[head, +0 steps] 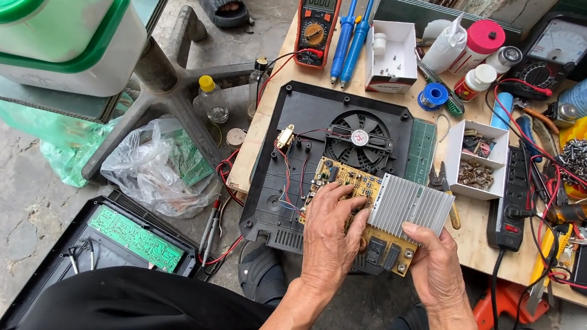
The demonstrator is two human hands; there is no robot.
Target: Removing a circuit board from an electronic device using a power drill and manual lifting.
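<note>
Both hands on the circuit board (363, 213), no full grip closed: left hand (330, 235) lies flat with fingers spread and pressing on the board's yellow face, right hand (433, 262) cups the lower right edge, thumb up against the finned aluminium heatsink (410, 207). Neither hand wraps anything; it's a pinch-and-press hold.

Head view: board sits tilted over the open black appliance housing (287, 157), just below the round cooling fan (359, 139). Red and thin coloured wires (286, 168) run from the board's left edge into the housing, toward a small brass part (284, 137). Housing rests on the wooden worktop (474, 244), with a white parts box (478, 160) of screws just right of the heatsink and a red multimeter (318, 20) at the far edge. A second board, green (135, 237), lies in another housing on the floor.

To do this well, judging from the layout: hold by edges and heatsink, keep fingertips off component leads, keep slack in the wires at the left, and move the board square to the housing so nothing snags the fan.
</note>
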